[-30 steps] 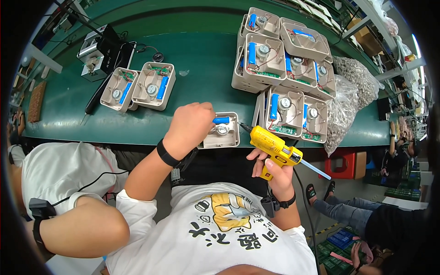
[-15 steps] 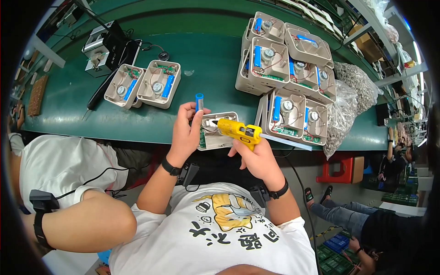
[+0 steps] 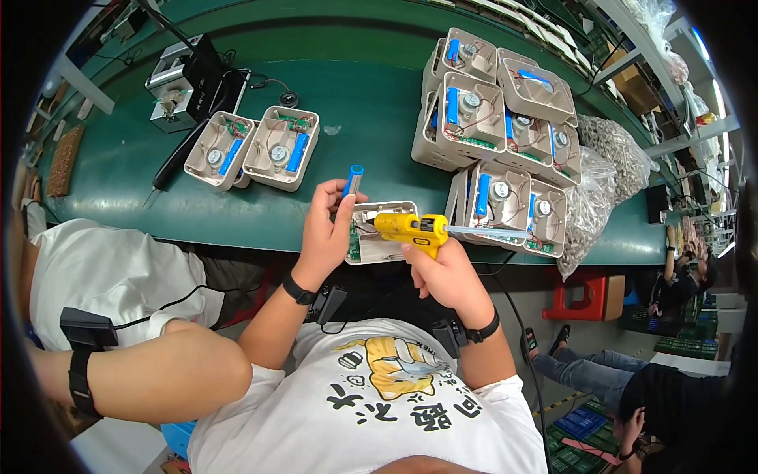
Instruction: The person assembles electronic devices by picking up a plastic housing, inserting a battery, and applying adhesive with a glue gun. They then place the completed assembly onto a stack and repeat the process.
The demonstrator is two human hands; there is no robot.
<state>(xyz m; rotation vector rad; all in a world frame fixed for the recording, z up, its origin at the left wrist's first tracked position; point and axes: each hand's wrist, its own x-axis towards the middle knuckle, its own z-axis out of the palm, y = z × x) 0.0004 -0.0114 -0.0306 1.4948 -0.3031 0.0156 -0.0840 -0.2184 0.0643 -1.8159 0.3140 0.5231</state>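
Note:
A blue cylindrical battery cell point(image 3: 355, 178) stands tilted between the thumb and fingers of my left hand point(image 3: 328, 225). My right hand point(image 3: 444, 276) is wrapped round the handle of a yellow hot glue gun point(image 3: 410, 227), which has a clear glue stick point(image 3: 489, 231) poking out of its back. The gun's nozzle points left over an open beige plastic housing point(image 3: 382, 257) at the table edge. Inside that housing a green circuit board shows beside my left fingers; the gun covers much of its interior.
Housings with blue batteries and round silver parts are stacked at the right point(image 3: 472, 118); two more point(image 3: 282, 150) sit at left. Bags of small parts point(image 3: 588, 205) lie beyond the stack. A black electric screwdriver point(image 3: 170, 167) rests near a metal-sided device point(image 3: 178, 95). A co-worker's arm point(image 3: 166, 371) is close at left.
The glue gun has levelled out, its nozzle dropping slightly toward the housing. The battery in my left hand leans more to the right. The whole view has shifted a little.

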